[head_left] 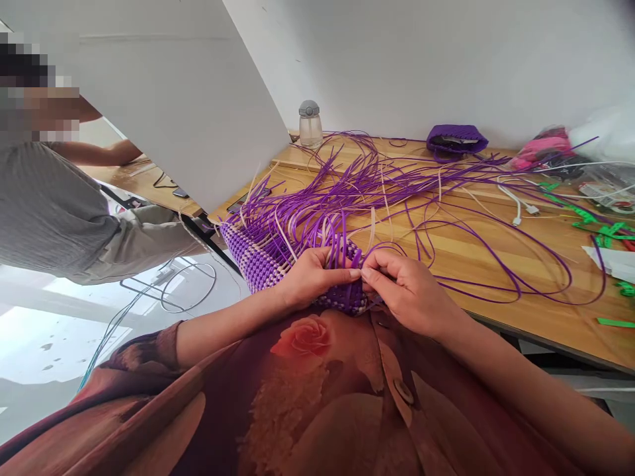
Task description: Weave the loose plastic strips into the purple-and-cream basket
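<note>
A purple and cream woven piece [258, 262] rests at the table's front edge against my clothing, with many long loose purple and cream strands [342, 185] fanning out behind it over the table. My left hand [317, 274] lies on the near right part of the weave, its thumb stretched across and its fingers bent around the work. Close beside it, my right hand [404, 287] pinches with thumb and forefinger at the right edge of the weave. The fingertips of both hands nearly meet. What lies between them is too small to make out.
On the wooden table [496, 251] are a clear bottle [310, 124], a purple pouch [456, 140], a white cable [516, 213], green strips [612, 231] and plastic bags [608, 188]. A person in grey [52, 205] is at the left behind a white partition [183, 86].
</note>
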Available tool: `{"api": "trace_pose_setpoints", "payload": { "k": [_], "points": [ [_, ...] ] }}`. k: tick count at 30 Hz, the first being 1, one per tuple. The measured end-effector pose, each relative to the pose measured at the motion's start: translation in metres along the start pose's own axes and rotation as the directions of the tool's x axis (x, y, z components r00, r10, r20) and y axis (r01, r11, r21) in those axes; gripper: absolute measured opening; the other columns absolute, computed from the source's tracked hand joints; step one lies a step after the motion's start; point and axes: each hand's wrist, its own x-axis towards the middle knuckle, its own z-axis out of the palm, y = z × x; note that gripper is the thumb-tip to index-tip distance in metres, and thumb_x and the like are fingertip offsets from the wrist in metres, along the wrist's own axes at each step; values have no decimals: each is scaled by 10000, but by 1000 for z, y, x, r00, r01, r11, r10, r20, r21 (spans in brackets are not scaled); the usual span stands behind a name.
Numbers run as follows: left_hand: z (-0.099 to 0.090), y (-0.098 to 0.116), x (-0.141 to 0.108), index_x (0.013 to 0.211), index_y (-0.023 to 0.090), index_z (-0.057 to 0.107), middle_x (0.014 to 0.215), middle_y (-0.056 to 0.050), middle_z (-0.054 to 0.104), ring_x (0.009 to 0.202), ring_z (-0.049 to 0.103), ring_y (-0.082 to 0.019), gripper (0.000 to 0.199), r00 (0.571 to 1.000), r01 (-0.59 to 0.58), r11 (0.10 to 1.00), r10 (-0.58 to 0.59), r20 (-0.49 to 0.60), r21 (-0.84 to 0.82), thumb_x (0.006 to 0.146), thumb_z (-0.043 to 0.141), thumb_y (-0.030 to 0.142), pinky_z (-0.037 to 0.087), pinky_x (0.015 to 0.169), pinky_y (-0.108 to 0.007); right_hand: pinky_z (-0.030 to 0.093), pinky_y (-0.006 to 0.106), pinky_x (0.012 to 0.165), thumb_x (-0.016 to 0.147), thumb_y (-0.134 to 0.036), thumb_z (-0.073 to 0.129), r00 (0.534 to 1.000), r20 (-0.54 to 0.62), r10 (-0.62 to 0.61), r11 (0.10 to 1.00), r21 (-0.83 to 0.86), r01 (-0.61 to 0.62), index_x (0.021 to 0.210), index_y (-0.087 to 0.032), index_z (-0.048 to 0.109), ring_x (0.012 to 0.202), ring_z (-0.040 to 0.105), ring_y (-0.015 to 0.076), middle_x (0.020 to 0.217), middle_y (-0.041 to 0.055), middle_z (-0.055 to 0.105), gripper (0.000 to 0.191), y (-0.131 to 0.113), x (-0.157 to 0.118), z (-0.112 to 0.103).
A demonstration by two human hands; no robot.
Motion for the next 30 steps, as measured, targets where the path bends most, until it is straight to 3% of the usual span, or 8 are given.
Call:
{"api": "trace_pose_setpoints", "payload": {
  "k": [4, 10, 13, 16, 19, 23, 28, 30],
  "points": [
    [3, -1, 1, 825, 127, 643, 725, -14, 675, 633, 610, -119, 380, 999, 27, 996, -30, -35, -84, 612, 879, 337, 465, 652, -267, 378, 265, 603, 969, -316, 476, 996, 85, 11, 996, 91, -18, 783, -199, 549, 660, 537, 130, 712, -20, 596, 231, 8, 1, 1],
    [2, -2, 1, 782, 131, 629, 699, -5, 658, 603, 586, -109, 373, 998, 44, 998, -46, -34, -51, 622, 866, 371, 441, 617, -253, 376, 269, 601, 985, -296, 473, 992, 122, -21, 1000, 1, 21, 781, -202, 544, 643, 539, 121, 692, -32, 602, 235, 8, -3, -2],
    [0, -3, 1, 824, 126, 653, 728, -12, 664, 619, 586, -111, 371, 997, 72, 997, -73, -11, -28, 647, 850, 386, 436, 622, -251, 401, 297, 636, 977, -253, 491, 991, -4, -133, 972, -195, 129, 791, -197, 562, 673, 553, 145, 700, -9, 609, 206, 8, -6, -5],
    [-1, -3, 2, 848, 128, 664, 716, -4, 652, 612, 580, -109, 354, 996, 87, 994, -87, 6, -58, 664, 834, 379, 428, 613, -245, 442, 387, 886, 929, -193, 573, 895, -192, -403, 843, -460, 281, 966, -182, 653, 990, 598, 233, 1006, 80, 684, 89, 11, -9, -4],
    [-2, 0, 6, 803, 124, 660, 686, 1, 639, 579, 556, -98, 314, 998, 70, 996, -70, 2, -55, 659, 829, 346, 399, 574, -230, 371, 469, 1038, 897, -157, 617, 808, -58, -586, 681, -575, 453, 1112, -250, 685, 1233, 497, 290, 1279, 82, 623, 244, 14, -11, 1],
    [0, 7, 13, 745, 126, 648, 661, 8, 623, 580, 551, -97, 276, 998, 50, 997, -53, -37, -60, 613, 834, 281, 386, 570, -227, 337, 493, 1051, 897, -159, 610, 798, 170, -579, 597, -579, 556, 1102, -295, 694, 1336, 401, 306, 1416, 52, 542, 261, 11, -13, 6],
    [-1, 11, 19, 731, 125, 649, 652, 9, 621, 579, 538, -91, 303, 997, -4, 993, -5, -73, -115, 579, 855, 289, 400, 597, -234, 281, 500, 1107, 901, -162, 606, 812, 207, -545, 567, -622, 540, 1156, -276, 664, 1431, 329, 312, 1523, 73, 457, 285, 10, -11, 7],
    [-2, 10, 20, 742, 127, 651, 646, 10, 615, 580, 540, -92, 302, 998, -8, 992, -1, -69, -128, 598, 851, 301, 403, 601, -235, 301, 495, 1090, 923, -193, 601, 775, 186, -604, 541, -618, 570, 1133, -279, 664, 1438, 332, 304, 1511, 75, 476, 236, 16, -9, 8]
  ]
}}
